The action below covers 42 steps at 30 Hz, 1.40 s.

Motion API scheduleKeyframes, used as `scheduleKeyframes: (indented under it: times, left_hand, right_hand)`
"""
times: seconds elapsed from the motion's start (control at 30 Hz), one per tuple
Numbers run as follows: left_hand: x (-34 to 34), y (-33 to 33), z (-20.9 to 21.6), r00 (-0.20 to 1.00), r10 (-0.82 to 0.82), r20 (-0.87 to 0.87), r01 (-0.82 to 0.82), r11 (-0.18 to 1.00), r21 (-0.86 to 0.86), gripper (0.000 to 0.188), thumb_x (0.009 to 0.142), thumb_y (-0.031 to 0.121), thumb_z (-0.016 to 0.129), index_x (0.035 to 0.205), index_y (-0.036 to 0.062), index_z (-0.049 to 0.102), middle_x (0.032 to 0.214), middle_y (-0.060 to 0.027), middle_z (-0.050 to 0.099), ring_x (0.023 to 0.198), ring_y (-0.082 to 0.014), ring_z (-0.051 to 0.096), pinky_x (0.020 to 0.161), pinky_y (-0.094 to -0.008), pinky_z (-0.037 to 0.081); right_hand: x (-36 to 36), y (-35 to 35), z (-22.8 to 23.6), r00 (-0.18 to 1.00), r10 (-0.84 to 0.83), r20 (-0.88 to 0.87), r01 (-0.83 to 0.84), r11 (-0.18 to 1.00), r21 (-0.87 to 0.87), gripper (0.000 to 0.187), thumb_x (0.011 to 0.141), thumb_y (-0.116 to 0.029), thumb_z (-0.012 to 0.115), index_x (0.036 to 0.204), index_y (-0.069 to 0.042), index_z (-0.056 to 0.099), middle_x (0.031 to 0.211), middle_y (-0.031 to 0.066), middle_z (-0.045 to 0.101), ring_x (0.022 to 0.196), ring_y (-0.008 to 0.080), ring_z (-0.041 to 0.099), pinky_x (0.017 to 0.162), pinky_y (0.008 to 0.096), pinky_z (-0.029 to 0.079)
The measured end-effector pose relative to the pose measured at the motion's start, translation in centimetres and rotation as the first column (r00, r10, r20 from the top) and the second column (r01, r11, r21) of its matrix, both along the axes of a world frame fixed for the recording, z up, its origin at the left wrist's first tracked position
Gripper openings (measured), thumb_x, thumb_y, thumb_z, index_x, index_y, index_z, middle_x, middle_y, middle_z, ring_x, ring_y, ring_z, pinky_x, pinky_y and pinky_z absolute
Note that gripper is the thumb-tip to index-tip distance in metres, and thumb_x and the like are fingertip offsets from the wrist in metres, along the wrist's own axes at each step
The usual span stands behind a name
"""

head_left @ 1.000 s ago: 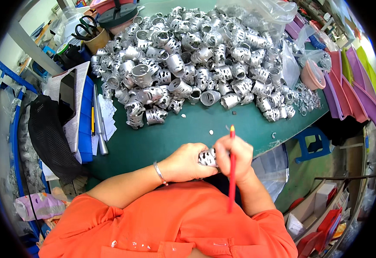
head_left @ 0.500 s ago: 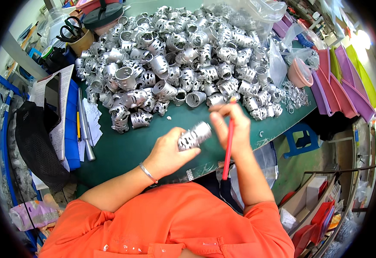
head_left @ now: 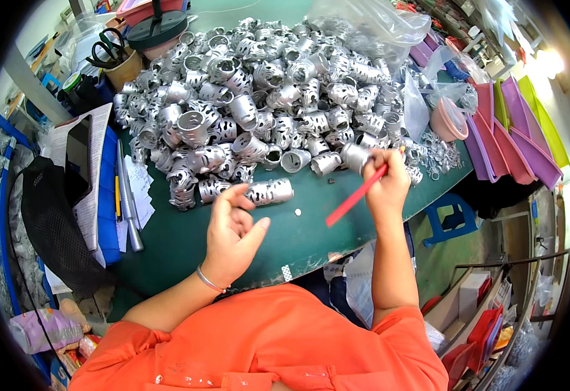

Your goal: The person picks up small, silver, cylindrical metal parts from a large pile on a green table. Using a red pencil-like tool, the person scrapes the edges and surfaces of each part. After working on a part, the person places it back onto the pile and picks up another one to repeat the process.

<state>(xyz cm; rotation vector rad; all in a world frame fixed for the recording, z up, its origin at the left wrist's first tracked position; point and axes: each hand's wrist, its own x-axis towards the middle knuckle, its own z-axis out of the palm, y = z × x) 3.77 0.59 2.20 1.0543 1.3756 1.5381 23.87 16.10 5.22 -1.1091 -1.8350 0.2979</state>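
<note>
My left hand (head_left: 230,229) is open, its fingers loosely bent and the thumb apart. Just beyond its fingertips a silver cylinder with cut-out holes (head_left: 273,191) lies on its side on the green tabletop; whether they touch is unclear. My right hand (head_left: 387,182) is closed round a slim red stick-shaped tool (head_left: 357,195), which slants down to the left. At the fingers of that hand another silver cylinder (head_left: 355,158) is blurred, seemingly gripped by the fingertips. Behind both hands rises a large heap of similar perforated silver cylinders (head_left: 246,111).
On the left are a blue tray (head_left: 107,202) with papers, a metal rod (head_left: 130,202), and scissors (head_left: 107,49) in a holder. To the right stand a pink cup (head_left: 449,120), small metal scraps (head_left: 438,156), colored bins (head_left: 503,143) and a blue stool (head_left: 451,218). Plastic bags (head_left: 389,26) lie behind.
My left hand has let go of a silver cylinder, now lying by the heap, and drawn back left. My right hand has moved right to the heap's front edge with the red tool.
</note>
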Motion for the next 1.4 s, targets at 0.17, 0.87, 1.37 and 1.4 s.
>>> scheduleKeyframes:
  times: [0.17,0.87,1.37,1.4]
  left_hand:
    - [0.2,-0.6,0.2,0.770,-0.330,0.546,0.420,0.907,-0.045,0.051,0.082,0.008,0.063,0.124,-0.0008,0.036,0.098,-0.0109,0.056,0.079,-0.0132,0.060,0.064,-0.0227,0.049]
    - [0.4,-0.5,-0.9,0.839,-0.358,0.411,0.353,0.931,0.092,0.045,0.076,-0.006,0.064,0.117,-0.0023,0.046,0.113,-0.0121,0.054,0.102,-0.0156,0.055,0.087,-0.0271,0.047]
    - [0.3,-0.6,-1.6,0.814,-0.354,0.461,0.408,0.913,-0.019,0.036,0.078,-0.002,0.064,0.111,-0.0051,0.050,0.106,-0.0098,0.058,0.096,-0.0146,0.058,0.084,-0.0264,0.048]
    - [0.4,-0.5,-1.9,0.813,-0.352,0.464,0.403,0.915,-0.011,0.036,0.077,-0.004,0.064,0.111,-0.0046,0.050,0.106,-0.0097,0.058,0.097,-0.0148,0.057,0.084,-0.0266,0.048]
  right_hand:
    - [-2.4,-6.4,-1.8,0.828,0.459,-0.321,-0.469,0.882,0.052,0.023,0.068,0.014,0.053,0.071,-0.004,0.040,0.089,0.0201,0.064,0.075,0.0225,0.064,0.063,0.0286,0.050]
    - [-3.4,-11.8,-5.0,0.564,0.261,-0.784,-0.673,0.695,-0.253,0.036,0.076,-0.003,0.069,0.091,-0.005,0.036,0.107,0.0218,0.055,0.092,0.0220,0.059,0.074,0.0292,0.050]
    - [-2.5,-11.7,-5.8,0.740,0.348,-0.575,-0.580,0.763,-0.285,0.030,0.080,-0.004,0.064,0.098,-0.003,0.040,0.104,0.0186,0.056,0.086,0.0163,0.056,0.071,0.0259,0.047]
    - [-2.7,-11.7,-5.8,0.743,0.322,-0.587,-0.561,0.779,-0.282,0.028,0.082,-0.005,0.061,0.101,-0.002,0.040,0.106,0.0184,0.056,0.087,0.0165,0.056,0.072,0.0266,0.046]
